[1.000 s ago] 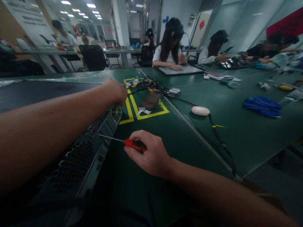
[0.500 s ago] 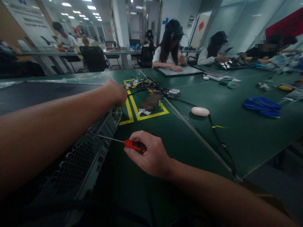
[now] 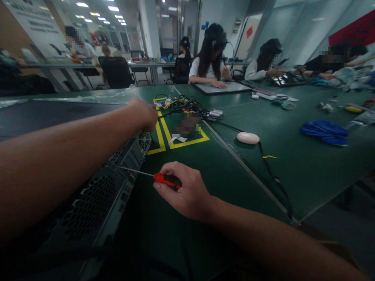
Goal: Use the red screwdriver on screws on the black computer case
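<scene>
On the left, a dark computer case [image 3: 90, 210] lies on the green table, its vented rear panel facing right. My right hand [image 3: 184, 191] is closed round the red and black handle of a screwdriver [image 3: 159, 178]. The thin shaft points left, and its tip meets the rear panel below my left forearm; the exact contact spot is too dim to make out. My left hand [image 3: 143, 113] rests at the far rear corner of the case, above a round fan grille [image 3: 144, 140]. Its fingers are bent down and mostly hidden behind the back of the hand.
Tangled black cables [image 3: 184, 104] and a blurred dark object [image 3: 187, 127] lie near yellow tape [image 3: 190, 143]. To the right are a pale pink oval object [image 3: 248, 138], a black cable [image 3: 268, 168] and a blue bundle [image 3: 324, 132]. Several people sit at tables beyond.
</scene>
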`<state>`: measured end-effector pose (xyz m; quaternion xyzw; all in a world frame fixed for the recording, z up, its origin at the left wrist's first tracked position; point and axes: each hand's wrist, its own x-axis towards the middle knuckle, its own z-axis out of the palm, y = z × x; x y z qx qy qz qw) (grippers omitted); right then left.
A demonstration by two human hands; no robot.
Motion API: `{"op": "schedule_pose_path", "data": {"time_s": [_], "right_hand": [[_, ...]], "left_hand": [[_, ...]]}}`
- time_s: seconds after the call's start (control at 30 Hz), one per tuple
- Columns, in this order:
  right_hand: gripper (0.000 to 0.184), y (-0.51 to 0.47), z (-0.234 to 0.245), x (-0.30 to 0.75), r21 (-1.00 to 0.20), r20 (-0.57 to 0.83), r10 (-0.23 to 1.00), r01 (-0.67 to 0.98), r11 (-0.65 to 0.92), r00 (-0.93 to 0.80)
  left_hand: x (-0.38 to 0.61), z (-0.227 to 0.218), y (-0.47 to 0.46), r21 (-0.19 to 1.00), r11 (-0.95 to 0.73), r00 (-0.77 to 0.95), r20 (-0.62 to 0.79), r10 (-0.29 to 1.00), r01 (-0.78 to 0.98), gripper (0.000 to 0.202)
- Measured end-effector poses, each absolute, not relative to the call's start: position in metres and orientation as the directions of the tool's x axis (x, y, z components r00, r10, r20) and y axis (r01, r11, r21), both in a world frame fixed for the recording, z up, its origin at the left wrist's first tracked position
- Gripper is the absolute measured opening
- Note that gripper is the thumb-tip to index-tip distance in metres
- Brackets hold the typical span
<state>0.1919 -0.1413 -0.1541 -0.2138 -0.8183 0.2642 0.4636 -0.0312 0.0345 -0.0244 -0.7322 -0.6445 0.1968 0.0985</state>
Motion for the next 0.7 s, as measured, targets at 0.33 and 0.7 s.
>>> {"op": "schedule_pose_path", "data": {"time_s": [0.33,0.7], "right_hand": [[0.017,-0.143,-0.154,0.194,-0.647,0.62,0.617,0.128,0.751,-0.486],[0.017,-0.142,-0.155,0.194,-0.629,0.62,0.6,0.136,0.765,-0.505]], "left_hand": [[-0.009,-0.008,0.012,-0.378,-0.085,0.017,-0.179,0.984,0.922,0.053],[-0.025,-0.02,0.03,-0.416,-0.161,0.105,-0.153,0.983,0.895,0.066]]}}
